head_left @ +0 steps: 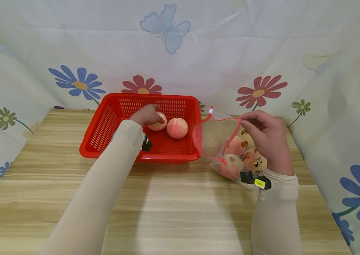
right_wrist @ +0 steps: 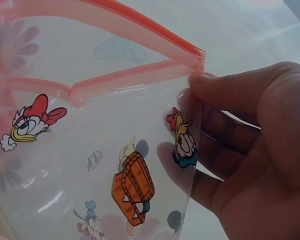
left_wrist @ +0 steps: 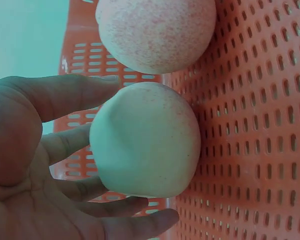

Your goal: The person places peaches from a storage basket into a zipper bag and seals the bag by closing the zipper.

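Note:
In the red basket (head_left: 164,157), my left hand (head_left: 146,115) is at a pale peach (left_wrist: 145,140), its thumb at one side and its fingers reaching behind the fruit. Part of the peach is hidden by the hand in the head view. A pinker peach (head_left: 177,128) lies right beside it. My right hand (head_left: 267,136) pinches the rim corner of a clear zip bag (right_wrist: 102,195), whose mouth gapes toward the basket. The bag has a red zip edge and cartoon prints, and several peaches (head_left: 232,165) fill its lower part.
A white zip slider (head_left: 211,110) sits at the bag mouth's far corner. The basket and bag stand on a wood-grain table (head_left: 180,212). Behind them hangs a flower-printed cloth (head_left: 218,63).

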A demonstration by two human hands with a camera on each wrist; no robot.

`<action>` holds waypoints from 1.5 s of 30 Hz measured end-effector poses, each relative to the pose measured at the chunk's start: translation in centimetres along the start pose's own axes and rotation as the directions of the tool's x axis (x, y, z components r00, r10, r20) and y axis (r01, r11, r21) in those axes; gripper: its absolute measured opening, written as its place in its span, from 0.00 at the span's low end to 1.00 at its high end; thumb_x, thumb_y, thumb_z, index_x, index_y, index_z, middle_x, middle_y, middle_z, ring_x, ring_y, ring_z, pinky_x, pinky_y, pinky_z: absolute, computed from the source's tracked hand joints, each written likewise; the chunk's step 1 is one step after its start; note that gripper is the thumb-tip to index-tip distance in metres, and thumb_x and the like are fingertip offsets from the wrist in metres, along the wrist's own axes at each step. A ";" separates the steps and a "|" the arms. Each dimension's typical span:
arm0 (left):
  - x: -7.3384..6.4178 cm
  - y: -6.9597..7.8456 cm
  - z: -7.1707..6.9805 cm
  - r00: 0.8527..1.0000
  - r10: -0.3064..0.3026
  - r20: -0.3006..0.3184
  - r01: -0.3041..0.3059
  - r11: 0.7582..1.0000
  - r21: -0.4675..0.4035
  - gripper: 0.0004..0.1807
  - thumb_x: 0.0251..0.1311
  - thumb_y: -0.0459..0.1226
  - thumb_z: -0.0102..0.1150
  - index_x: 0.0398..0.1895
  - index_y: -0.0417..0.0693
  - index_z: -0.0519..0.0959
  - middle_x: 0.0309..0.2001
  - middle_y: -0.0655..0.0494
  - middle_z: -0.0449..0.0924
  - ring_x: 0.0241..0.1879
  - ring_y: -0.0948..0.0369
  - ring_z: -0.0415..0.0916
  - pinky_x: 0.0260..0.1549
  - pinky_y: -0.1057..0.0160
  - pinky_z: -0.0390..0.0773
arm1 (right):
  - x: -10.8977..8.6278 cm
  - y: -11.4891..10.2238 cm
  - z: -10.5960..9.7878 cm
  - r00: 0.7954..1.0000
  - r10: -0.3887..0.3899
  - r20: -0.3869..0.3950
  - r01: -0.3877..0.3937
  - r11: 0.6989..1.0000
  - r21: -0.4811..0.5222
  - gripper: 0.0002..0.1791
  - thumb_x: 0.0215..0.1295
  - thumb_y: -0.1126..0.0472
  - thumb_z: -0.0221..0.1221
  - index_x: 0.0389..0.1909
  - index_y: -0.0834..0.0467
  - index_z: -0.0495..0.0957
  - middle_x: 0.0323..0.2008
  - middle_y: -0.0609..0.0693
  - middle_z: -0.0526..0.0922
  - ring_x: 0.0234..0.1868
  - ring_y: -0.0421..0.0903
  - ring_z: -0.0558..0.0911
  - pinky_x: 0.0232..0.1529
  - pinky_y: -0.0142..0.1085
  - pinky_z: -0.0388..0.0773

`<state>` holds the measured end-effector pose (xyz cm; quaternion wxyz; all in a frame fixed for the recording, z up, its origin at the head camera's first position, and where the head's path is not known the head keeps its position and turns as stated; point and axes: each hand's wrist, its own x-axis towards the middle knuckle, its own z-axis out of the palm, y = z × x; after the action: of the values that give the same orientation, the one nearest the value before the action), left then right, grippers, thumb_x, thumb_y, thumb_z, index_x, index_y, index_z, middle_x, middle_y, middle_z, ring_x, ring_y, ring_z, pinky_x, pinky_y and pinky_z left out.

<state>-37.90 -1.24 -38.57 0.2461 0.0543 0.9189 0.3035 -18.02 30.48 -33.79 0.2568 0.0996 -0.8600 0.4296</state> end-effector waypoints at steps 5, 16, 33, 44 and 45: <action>0.3 0.1 0.1 1.000 -0.011 0.007 0.011 1.000 0.014 0.36 0.57 0.42 0.65 0.70 0.55 0.65 0.62 0.50 0.71 0.57 0.49 0.67 0.65 0.43 0.66 | 0.0 0.0 0.0 1.000 -0.006 -0.002 0.006 1.000 0.008 0.09 0.65 0.62 0.61 0.41 0.63 0.83 0.32 0.50 0.83 0.30 0.36 0.78 0.34 0.22 0.76; 0.4 0.0 0.3 1.000 -0.009 -0.015 0.009 0.999 0.035 0.35 0.55 0.42 0.67 0.68 0.55 0.67 0.59 0.51 0.73 0.54 0.50 0.69 0.64 0.44 0.67 | -0.1 0.0 0.1 1.000 -0.021 -0.002 0.021 1.000 0.012 0.08 0.64 0.63 0.61 0.40 0.63 0.83 0.32 0.50 0.83 0.29 0.36 0.78 0.34 0.22 0.76; -0.9 -0.1 -0.6 0.999 -0.032 -0.031 0.032 0.999 0.001 0.30 0.54 0.43 0.68 0.62 0.57 0.73 0.53 0.55 0.77 0.51 0.52 0.71 0.61 0.43 0.70 | -0.2 -0.2 0.1 0.999 0.035 -0.003 -0.035 0.999 -0.004 0.09 0.65 0.61 0.61 0.42 0.61 0.82 0.33 0.45 0.82 0.31 0.36 0.77 0.35 0.22 0.75; -3.0 0.9 -1.2 1.000 -0.002 -0.029 0.003 1.000 0.010 0.36 0.54 0.42 0.68 0.68 0.56 0.68 0.61 0.54 0.73 0.54 0.52 0.69 0.60 0.40 0.70 | -0.2 -0.3 0.2 0.999 0.034 -0.015 -0.034 0.999 -0.005 0.09 0.66 0.61 0.60 0.42 0.62 0.82 0.33 0.47 0.82 0.31 0.35 0.77 0.35 0.22 0.74; -3.2 1.0 -1.2 1.000 0.004 -0.025 -0.004 1.000 0.015 0.36 0.55 0.43 0.68 0.69 0.56 0.67 0.61 0.53 0.73 0.55 0.51 0.69 0.60 0.40 0.70 | -0.2 -0.3 0.3 0.999 0.035 -0.015 -0.035 0.999 -0.003 0.10 0.66 0.61 0.60 0.42 0.62 0.82 0.33 0.46 0.82 0.31 0.35 0.77 0.35 0.22 0.74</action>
<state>-35.78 -1.89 -35.79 0.2336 0.0541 0.9240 0.2979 -17.86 30.11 -33.83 0.2557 0.0811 -0.8603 0.4335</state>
